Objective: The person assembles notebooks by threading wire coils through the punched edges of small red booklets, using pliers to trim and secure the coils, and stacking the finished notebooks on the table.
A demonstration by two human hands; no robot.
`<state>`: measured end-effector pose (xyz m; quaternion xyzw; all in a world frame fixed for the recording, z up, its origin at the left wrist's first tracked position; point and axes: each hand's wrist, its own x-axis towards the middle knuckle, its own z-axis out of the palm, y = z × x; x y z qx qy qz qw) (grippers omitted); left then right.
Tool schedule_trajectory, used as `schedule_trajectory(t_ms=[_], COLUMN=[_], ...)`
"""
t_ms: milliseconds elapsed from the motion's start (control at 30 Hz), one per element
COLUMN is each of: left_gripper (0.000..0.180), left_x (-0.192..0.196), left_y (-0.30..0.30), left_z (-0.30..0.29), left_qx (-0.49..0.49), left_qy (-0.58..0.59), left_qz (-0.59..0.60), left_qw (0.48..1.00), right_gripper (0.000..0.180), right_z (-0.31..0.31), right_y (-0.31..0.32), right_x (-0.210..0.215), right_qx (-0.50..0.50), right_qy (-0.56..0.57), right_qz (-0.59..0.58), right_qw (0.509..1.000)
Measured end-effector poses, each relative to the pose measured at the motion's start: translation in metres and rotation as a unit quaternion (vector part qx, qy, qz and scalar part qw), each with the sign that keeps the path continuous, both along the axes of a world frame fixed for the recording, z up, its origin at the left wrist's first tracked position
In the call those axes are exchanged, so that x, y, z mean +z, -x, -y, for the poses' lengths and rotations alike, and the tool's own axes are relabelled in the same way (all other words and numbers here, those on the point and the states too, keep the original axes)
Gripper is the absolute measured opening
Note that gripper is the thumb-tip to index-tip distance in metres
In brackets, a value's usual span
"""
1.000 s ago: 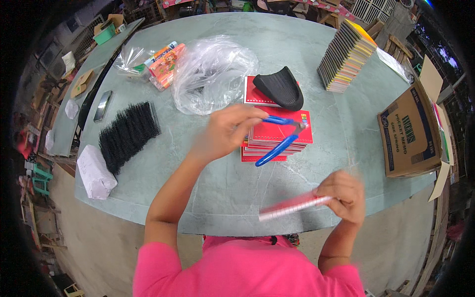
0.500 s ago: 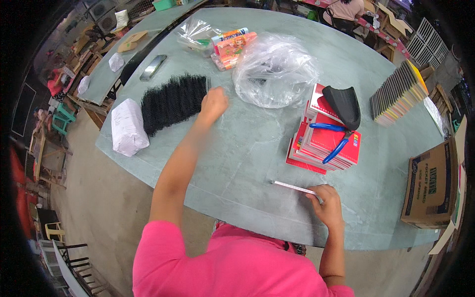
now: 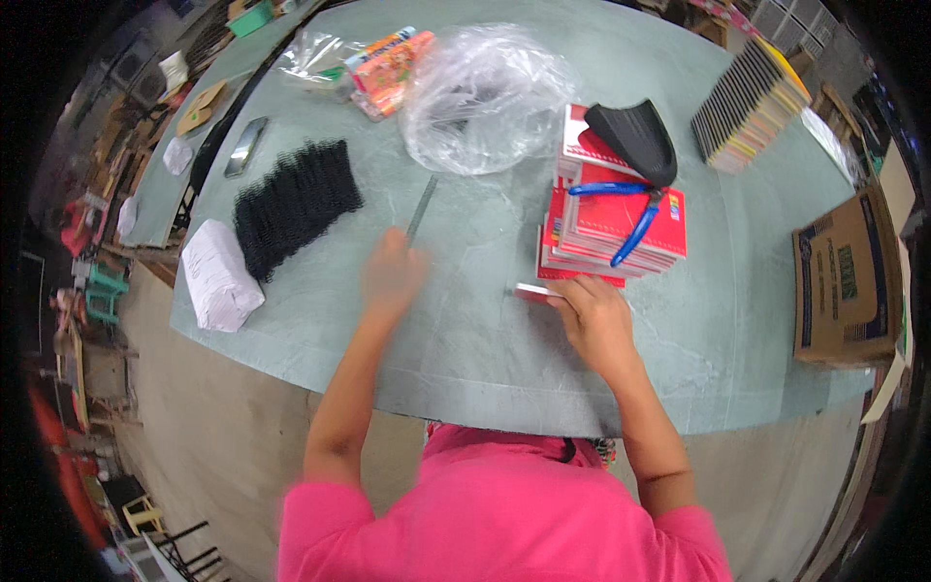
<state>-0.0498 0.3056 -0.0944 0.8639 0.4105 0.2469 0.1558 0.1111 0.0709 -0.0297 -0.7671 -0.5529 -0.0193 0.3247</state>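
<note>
My left hand [image 3: 393,276], blurred by motion, is closed on one thin dark spiral coil [image 3: 422,209] that sticks out beyond the fingers. To its left lies a row of black spiral coils [image 3: 296,209]. My right hand [image 3: 596,325] pinches a small thin notebook [image 3: 535,292], with a white edge and some red showing. Just beyond that hand is a stack of small red-covered notebooks [image 3: 640,225]. Pliers with blue handles [image 3: 637,236] rest on the stack beside a black curved trough-like piece [image 3: 635,141].
A white wrapped bundle [image 3: 221,276] lies beside the coils, with a metallic flat object [image 3: 246,145] farther back. Clear plastic bags [image 3: 485,107] and orange printed packs [image 3: 393,73] occupy the far side. Wire-bound notebooks [image 3: 747,107] and a cardboard box [image 3: 844,281] stand right.
My left hand has come away from the row of coils toward me, carrying one coil. My right hand, with the notebook, is closer to the red stack. The whole view has shifted.
</note>
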Motion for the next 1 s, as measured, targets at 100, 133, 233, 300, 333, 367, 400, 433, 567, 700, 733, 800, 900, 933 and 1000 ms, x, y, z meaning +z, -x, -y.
schedule_trajectory(t_ms=[100, 133, 233, 300, 333, 367, 400, 433, 567, 700, 733, 800, 900, 933, 1000], left_gripper=[0.012, 0.017, 0.022, 0.022, 0.024, 0.026, 0.027, 0.028, 0.032, 0.03, 0.03, 0.03, 0.03, 0.029, 0.024], left_x=[0.019, 0.031, 0.074, 0.081, 0.08, 0.079, 0.074, 0.065, 0.047, 0.047, 0.049, 0.046, 0.048, 0.05, 0.057], left_y=[0.038, 0.04, 0.033, 0.023, 0.017, 0.01, 0.001, -0.005, -0.013, -0.015, -0.015, -0.014, -0.012, -0.012, -0.013], left_z=[0.001, 0.0, 0.007, 0.018, 0.026, 0.033, 0.042, 0.049, 0.05, 0.055, 0.055, 0.054, 0.054, 0.054, 0.06], left_qx=[-0.006, -0.024, -0.086, -0.108, -0.109, -0.11, -0.118, -0.126, -0.192, -0.224, -0.229, -0.247, -0.253, -0.252, -0.227], left_qy=[0.168, 0.206, 0.348, 0.45, 0.502, 0.553, 0.563, 0.575, 0.619, 0.611, 0.607, 0.621, 0.639, 0.644, 0.562], left_qz=[0.131, 0.233, 0.434, 0.452, 0.421, 0.387, 0.357, 0.327, 0.334, 0.36, 0.363, 0.377, 0.362, 0.351, 0.246], left_qw=[0.977, 0.95, 0.826, 0.763, 0.748, 0.73, 0.736, 0.74, 0.684, 0.668, 0.669, 0.641, 0.63, 0.631, 0.756], right_gripper=[0.015, 0.015, 0.016, 0.017, 0.018, 0.019, 0.021, 0.022, 0.022, 0.021, 0.02, 0.018, 0.014, 0.012, 0.011], right_z=[-0.005, -0.005, -0.008, -0.011, -0.013, -0.015, -0.017, -0.016, -0.014, -0.017, -0.018, -0.018, -0.018, -0.018, -0.021], right_y=[0.003, 0.001, -0.001, 0.001, 0.001, 0.002, 0.003, 0.004, 0.007, 0.006, 0.008, 0.012, 0.011, 0.01, 0.007], right_x=[-0.004, -0.004, 0.001, 0.004, 0.003, 0.001, 0.0, 0.0, 0.011, 0.002, 0.001, 0.001, 0.001, 0.0, -0.001], right_qx=[0.008, 0.008, 0.006, -0.001, -0.003, -0.005, -0.006, -0.003, -0.008, 0.017, 0.016, 0.012, 0.014, 0.014, 0.016], right_qy=[0.007, 0.028, 0.078, 0.095, 0.092, 0.088, 0.085, 0.077, 0.063, 0.062, 0.06, 0.056, 0.019, 0.019, 0.02], right_qz=[0.016, 0.007, -0.012, -0.015, -0.008, -0.002, 0.005, 0.004, 0.011, 0.008, 0.009, 0.012, -0.001, -0.004, -0.008], right_qw=[1.0, 1.0, 0.997, 0.995, 0.996, 0.996, 0.996, 0.997, 0.998, 0.998, 0.998, 0.998, 1.0, 1.0, 1.0])
